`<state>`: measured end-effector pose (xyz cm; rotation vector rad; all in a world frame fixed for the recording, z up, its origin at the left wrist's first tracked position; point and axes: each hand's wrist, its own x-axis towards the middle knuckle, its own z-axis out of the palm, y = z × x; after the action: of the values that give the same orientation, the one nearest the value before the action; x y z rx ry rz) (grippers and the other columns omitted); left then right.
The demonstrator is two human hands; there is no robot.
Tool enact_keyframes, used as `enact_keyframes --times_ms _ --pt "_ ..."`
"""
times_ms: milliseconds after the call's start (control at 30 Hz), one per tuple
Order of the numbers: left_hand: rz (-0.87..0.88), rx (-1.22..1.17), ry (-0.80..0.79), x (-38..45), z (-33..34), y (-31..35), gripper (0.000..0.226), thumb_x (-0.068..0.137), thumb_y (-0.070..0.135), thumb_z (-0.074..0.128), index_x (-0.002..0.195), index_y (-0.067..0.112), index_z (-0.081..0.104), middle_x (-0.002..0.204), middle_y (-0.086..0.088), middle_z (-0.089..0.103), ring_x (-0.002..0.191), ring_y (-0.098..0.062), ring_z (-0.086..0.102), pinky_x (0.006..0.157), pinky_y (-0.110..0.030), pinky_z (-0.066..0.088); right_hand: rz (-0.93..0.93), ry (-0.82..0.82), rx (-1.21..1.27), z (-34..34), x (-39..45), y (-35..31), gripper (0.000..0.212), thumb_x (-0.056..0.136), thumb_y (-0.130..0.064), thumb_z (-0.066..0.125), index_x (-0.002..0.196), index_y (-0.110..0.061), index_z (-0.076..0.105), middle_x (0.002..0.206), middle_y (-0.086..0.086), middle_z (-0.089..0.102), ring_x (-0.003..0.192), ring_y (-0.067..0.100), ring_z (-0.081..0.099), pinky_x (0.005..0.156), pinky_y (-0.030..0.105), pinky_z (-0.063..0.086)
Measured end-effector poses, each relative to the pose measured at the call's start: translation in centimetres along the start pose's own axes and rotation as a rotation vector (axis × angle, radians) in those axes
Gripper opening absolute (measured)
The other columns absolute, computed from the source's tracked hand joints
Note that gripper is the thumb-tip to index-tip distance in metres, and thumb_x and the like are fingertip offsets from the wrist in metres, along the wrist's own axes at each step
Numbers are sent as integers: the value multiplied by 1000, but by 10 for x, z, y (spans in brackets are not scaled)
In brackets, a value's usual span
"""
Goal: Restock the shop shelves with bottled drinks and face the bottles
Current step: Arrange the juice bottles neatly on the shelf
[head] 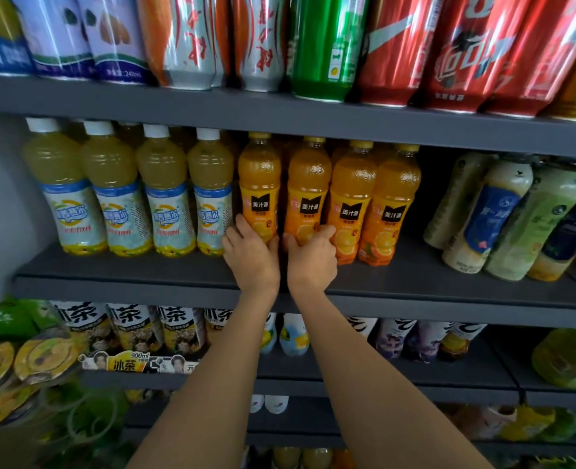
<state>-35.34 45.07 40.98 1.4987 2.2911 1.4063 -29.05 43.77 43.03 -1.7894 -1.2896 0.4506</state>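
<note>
A row of orange juice bottles with yellow caps stands upright on the grey middle shelf (144, 282). My left hand (251, 255) grips the base of the leftmost orange bottle (259, 184). My right hand (310, 258) grips the base of the second orange bottle (308, 191). Two more orange bottles (391, 204) stand to the right, labels facing out. Left of them stand several pale yellow drink bottles (164, 191) with white caps.
Cans (324, 49) line the top shelf. Green and blue tea bottles (503, 214) lean at the right of the middle shelf, with a dark gap between them and the orange row. Iced tea bottles (134, 326) fill the lower shelf. Snack cups (43, 357) sit lower left.
</note>
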Motion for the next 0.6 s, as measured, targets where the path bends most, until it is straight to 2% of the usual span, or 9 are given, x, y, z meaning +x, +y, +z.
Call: enact_keyframes --times_ms 200,367,533,600 --pt "62 -36 -25 0 0 -7 71 87 29 60 142 2 24 133 -21 38 125 -32 30 102 -36 25 50 55 67 7 0 1 52 85 -39 64 119 -8 39 109 14 63 102 34 60 79 39 46" --pt "108 15 -58 3 -2 -11 72 89 33 58 143 2 23 133 -20 39 124 -32 33 102 -36 28 19 72 49 9 -1 1 53 86 -39 62 121 -8 38 110 15 63 102 33 61 79 38 46" --pt "110 70 -74 6 -1 -6 72 91 33 53 145 3 17 136 -18 38 125 -30 34 101 -35 31 -28 35 -51 11 -1 1 63 89 -40 56 137 -10 28 115 15 61 106 34 59 82 39 46" --pt "98 72 -76 6 0 -6 73 91 34 53 146 3 14 137 -18 37 125 -31 33 101 -36 30 -12 39 -56 11 0 0 60 90 -39 57 135 -10 30 116 15 61 106 34 58 83 40 45"
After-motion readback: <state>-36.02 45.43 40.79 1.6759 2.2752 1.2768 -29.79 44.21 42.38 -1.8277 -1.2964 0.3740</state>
